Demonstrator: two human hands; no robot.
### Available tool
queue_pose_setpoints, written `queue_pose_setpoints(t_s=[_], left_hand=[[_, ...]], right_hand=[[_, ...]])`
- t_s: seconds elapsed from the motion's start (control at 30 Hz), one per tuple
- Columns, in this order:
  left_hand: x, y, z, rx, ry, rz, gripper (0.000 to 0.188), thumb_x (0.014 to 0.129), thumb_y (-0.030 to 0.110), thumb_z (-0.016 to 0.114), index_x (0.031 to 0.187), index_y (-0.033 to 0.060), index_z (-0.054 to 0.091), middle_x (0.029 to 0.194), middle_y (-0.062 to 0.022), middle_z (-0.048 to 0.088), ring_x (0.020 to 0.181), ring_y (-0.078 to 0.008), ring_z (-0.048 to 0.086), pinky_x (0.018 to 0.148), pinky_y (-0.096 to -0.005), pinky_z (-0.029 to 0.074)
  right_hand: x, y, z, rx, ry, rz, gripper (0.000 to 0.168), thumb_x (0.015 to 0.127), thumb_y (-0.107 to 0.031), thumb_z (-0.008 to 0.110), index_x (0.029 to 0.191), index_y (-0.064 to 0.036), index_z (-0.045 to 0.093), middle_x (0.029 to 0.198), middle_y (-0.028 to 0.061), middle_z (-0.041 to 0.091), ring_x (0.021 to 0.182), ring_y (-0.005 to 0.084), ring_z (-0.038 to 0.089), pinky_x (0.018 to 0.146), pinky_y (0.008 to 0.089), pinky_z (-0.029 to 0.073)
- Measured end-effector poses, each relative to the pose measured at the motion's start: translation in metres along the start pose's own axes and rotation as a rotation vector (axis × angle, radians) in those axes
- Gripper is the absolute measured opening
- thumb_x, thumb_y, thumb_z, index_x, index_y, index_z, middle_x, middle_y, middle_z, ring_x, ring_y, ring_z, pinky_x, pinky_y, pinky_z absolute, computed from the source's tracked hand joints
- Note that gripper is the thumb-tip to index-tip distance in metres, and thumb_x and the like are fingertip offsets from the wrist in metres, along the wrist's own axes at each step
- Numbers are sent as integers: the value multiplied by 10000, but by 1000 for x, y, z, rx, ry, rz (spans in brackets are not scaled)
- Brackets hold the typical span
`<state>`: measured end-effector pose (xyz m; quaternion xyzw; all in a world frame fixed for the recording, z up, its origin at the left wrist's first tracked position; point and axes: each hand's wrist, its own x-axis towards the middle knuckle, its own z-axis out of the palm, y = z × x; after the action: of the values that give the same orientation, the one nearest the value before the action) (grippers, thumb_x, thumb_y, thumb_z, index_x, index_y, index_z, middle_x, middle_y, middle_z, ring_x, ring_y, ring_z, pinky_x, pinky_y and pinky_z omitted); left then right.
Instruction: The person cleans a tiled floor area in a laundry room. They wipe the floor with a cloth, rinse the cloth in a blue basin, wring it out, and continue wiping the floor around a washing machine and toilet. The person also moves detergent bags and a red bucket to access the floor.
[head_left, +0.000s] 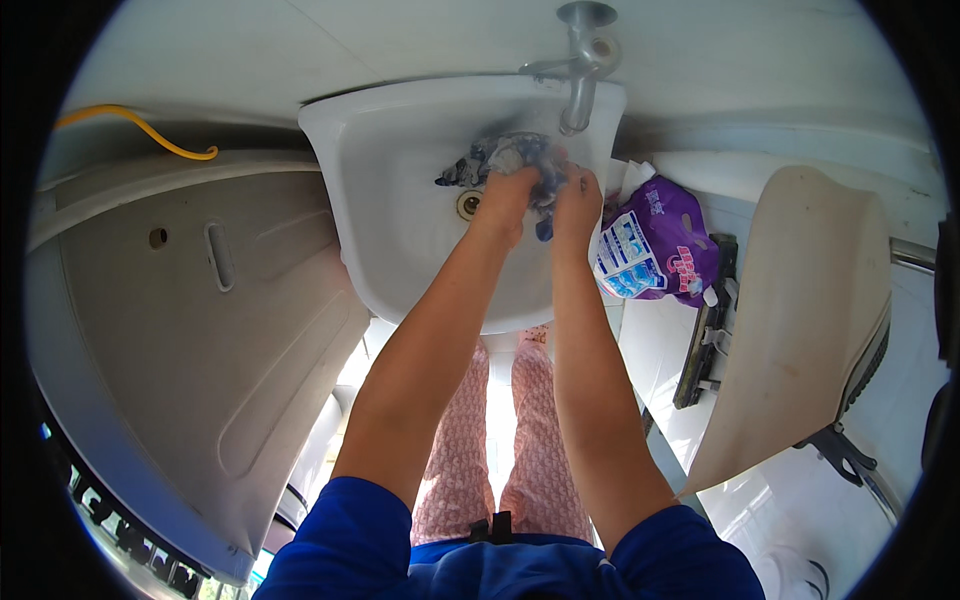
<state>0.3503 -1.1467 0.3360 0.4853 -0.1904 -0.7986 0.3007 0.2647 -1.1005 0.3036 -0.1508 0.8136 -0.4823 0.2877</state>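
Observation:
Inside the white ceramic washbasin (390, 247), both of my hands are on a bunched, dark, patterned piece of wet cloth (517, 146). My left hand (512, 196) grips its middle, with the fingers partly hidden by the fabric. On the right, my right hand (577, 196) holds the cloth's other end, and a dark blue bit hangs below between the hands. Part of the cloth trails leftward onto the basin floor, above the round drain (470, 204). The metal faucet (581, 97) stands over the basin's back right corner; whether water runs is unclear.
A purple plastic refill pouch (667, 232) bearing writing leans right of the basin. Beyond it are a dark squeegee-like tool (705, 337) and a beige curved panel (795, 315). To the left stands a large pale molded panel (187, 315), below a yellow hose (150, 129).

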Motion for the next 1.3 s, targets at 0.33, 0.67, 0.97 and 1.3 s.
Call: queue_pose_setpoints(t_s=[0.33,0.67,0.97,1.3], left_hand=[[-80,77,6,569,-538,33,100,806,110,677,845,48,609,667,-3,598,619,-82,554,558,-240,441],[-101,104,-51,439,-384,-160,339,804,279,741,982,19,616,668,-71,635,566,-98,560,494,-222,404],[-10,10,-45,-430,-89,-267,657,846,631,558,1198,76,546,1021,-88,641,866,-230,627,761,-372,544],[19,-14,-25,-467,-103,-156,289,960,255,492,1176,68,541,1044,-81,618,899,-178,616,750,-332,537]], right_hand=[[8,3,9,30,-683,-734,443,847,-161,607,1271,-81,510,1247,116,573,1233,231,477,1004,358,419],[37,26,2,1025,-415,516,236,946,-200,498,1108,-44,568,1030,135,629,922,246,621,836,391,515],[-16,-56,10,1077,-354,220,279,913,-214,544,1115,-21,540,1106,162,607,1002,270,607,906,401,500],[-52,-39,3,-160,-210,-716,315,782,-48,613,1087,-29,537,1181,156,543,1096,368,499,953,406,401]])
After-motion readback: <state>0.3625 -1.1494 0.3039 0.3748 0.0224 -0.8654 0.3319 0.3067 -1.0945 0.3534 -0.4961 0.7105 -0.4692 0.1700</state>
